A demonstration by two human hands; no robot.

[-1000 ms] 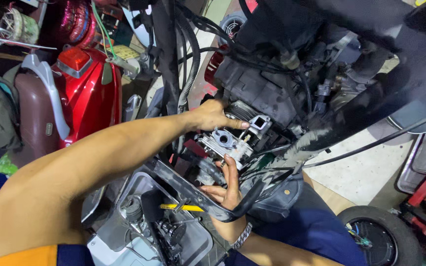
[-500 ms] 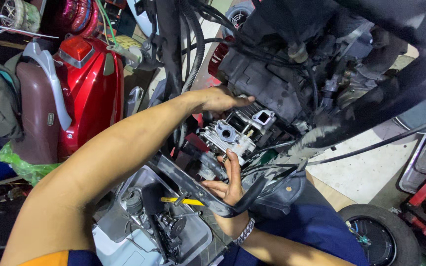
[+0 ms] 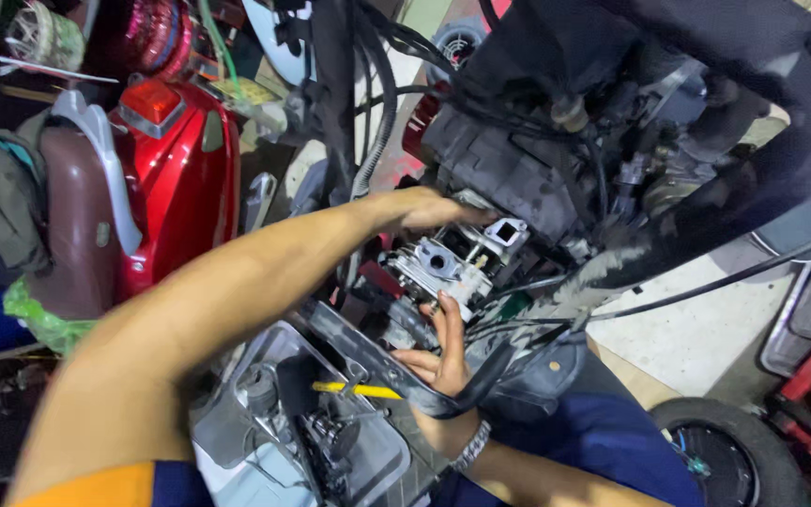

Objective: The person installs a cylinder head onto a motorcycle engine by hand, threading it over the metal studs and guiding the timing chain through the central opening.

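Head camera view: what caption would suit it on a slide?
Left hand and right hand on a silver engine part beside a red scooter.

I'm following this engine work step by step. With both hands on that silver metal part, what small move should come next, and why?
Probably steady the silver engine part before shifting it. The left hand rests on its top edge and the right hand reaches up from below with fingertips touching its underside, so neither shows a firm grip. Black cables run close beside it and could snag.

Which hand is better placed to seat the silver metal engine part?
Probably left hand: it lies on top of the silver metal engine part. Right hand only touches its lower edge from below.
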